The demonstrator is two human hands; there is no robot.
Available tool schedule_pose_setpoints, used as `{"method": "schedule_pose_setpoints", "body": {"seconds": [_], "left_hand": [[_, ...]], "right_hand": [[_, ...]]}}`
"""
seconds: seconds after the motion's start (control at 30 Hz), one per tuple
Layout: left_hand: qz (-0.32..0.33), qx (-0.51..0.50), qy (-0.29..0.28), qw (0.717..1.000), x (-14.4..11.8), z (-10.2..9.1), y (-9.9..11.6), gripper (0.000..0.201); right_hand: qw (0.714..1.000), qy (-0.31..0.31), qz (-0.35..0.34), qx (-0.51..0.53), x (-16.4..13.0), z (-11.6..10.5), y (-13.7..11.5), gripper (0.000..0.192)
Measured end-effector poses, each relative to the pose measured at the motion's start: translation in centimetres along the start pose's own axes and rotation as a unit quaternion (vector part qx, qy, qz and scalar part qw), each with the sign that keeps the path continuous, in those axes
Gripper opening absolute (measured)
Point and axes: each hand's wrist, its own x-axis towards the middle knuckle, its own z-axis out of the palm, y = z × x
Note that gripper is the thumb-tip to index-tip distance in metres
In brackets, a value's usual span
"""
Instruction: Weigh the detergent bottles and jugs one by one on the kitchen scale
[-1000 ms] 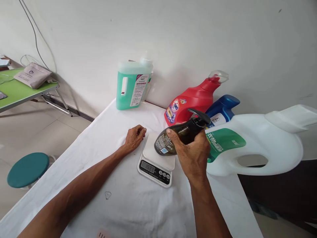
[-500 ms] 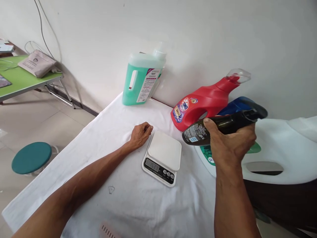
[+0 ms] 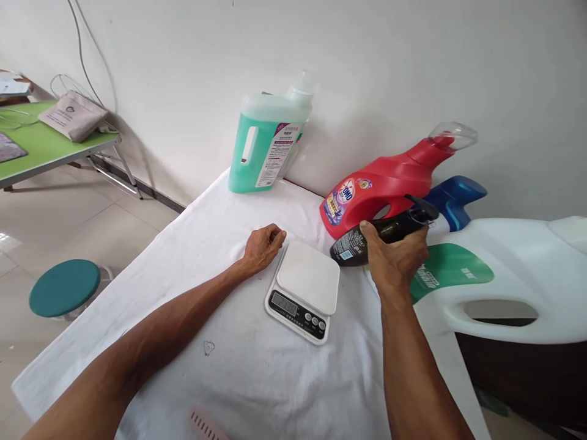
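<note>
Red plastic detergent bottle lying on its side: label reads "OMO". Other labels and the white kitchen scale's display illegible.

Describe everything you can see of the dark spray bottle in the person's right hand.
The dark spray bottle looks like brownish, see-through plastic with a black trigger head and a printed label near its base. It lies tilted almost flat, base toward the scale, head toward the blue bottle. The right hand wraps its middle from below; whether its base rests on the white cloth cannot be told. It sits in front of the red detergent bottle.
</note>
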Motion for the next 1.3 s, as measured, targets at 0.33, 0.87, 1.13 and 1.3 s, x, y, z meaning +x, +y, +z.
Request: {"method": "schedule_pose_setpoints", "body": {"seconds": [0.33, 0.87, 1.13, 1.3], "left_hand": [[-0.01, 0.004, 0.001, 1.0, 0.0, -0.1, 0.3, 0.023], [-0.007, 0.004, -0.005, 1.0, -0.1, -0.1, 0.3, 0.022], [-0.005, 0.004, -0.002, 1.0, -0.1, -0.1, 0.3, 0.022], [-0.01, -0.003, 0.002, 1.0, -0.1, 0.1, 0.0, 0.022]], "right_hand": [[0.998, 0.029, 0.05, -0.009, 0.7, -0.2, 0.5, 0.06], [0.998, 0.051, -0.029, 0.037, 0.6, -1.0, 1.8, 0.086], [0.938, 0.194, -0.279, -0.067, -2.4, -4.3, -1.0, 0.103], [0.946, 0.029, -0.321, 0.02, -2.1, -1.8, -8.9, 0.036]]}}
